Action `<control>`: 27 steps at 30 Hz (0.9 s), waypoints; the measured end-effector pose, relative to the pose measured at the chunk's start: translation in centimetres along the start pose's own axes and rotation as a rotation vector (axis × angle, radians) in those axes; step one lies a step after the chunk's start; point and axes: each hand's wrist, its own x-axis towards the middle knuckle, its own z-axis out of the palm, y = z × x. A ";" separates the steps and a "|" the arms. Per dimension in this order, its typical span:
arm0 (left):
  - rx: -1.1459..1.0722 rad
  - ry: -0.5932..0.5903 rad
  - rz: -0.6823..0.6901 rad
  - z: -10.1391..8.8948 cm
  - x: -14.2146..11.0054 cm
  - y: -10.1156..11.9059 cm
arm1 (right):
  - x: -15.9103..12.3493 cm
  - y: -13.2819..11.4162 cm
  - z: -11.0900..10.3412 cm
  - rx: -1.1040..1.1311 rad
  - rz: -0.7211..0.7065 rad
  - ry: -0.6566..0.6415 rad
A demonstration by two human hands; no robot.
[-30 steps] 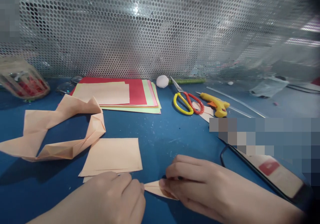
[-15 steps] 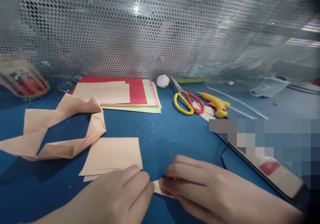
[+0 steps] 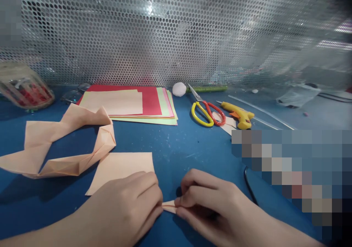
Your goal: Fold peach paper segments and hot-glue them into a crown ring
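Observation:
A small folded piece of peach paper [image 3: 168,206] spans the gap between my hands, low over the blue table. My left hand [image 3: 132,204] is closed on its left end, fingers curled and pressed together. On its right end, my right hand [image 3: 211,206] pinches with thumb and fingertips. Most of the folded paper is hidden by my fingers. Just behind my left hand lies a flat peach paper sheet [image 3: 126,164], partly covered by that hand. To the left stands a ring of joined folded peach paper [image 3: 63,166], its back edge raised.
A stack of coloured paper [image 3: 152,104] lies at the back. Beside it are a white ball [image 3: 179,89], scissors [image 3: 202,107] with yellow and red handles, and a yellow glue gun [image 3: 239,115]. A glass jar [image 3: 30,91] sits far left; a perforated metal panel [image 3: 137,37] rises behind.
My left hand has moved slightly left and up, covering more of the flat sheet. My right hand's fingers have shifted into a pinch at the folded paper's end.

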 end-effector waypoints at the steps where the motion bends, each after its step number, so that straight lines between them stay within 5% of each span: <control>1: -0.019 -0.005 -0.020 0.0 0.1 0.0 | 0.1 0.1 0.2 0.026 0.012 0.019; 14: -0.186 0.021 -0.217 -0.5 0.3 -0.1 | 0.2 -0.1 0.5 0.000 0.044 0.030; 20: -0.340 -0.059 -0.247 -0.6 0.1 -0.2 | 0.4 -0.5 0.5 -0.075 0.057 0.043; 27: -0.231 0.025 -0.176 -0.2 0.0 0.2 | 0.3 -0.7 0.4 -0.060 0.046 0.056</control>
